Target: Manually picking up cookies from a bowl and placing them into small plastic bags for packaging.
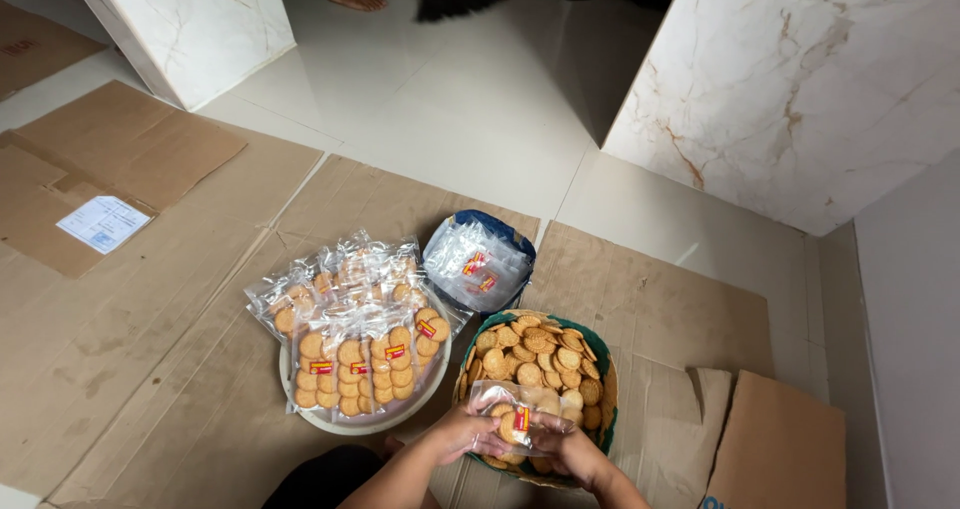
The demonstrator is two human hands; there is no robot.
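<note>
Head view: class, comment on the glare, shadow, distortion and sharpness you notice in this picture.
Head view: soft glare glints on the clear packets on the round tray and on the pale floor tiles; a shadow falls beside the marble block; wide-angle bend curves the edges; both hands, left and right, look slightly soft around the bag.

A home floor: glossy tiles (470, 99), marble-clad pillars (800, 89), flattened cardboard (130, 299) as a work mat.
</note>
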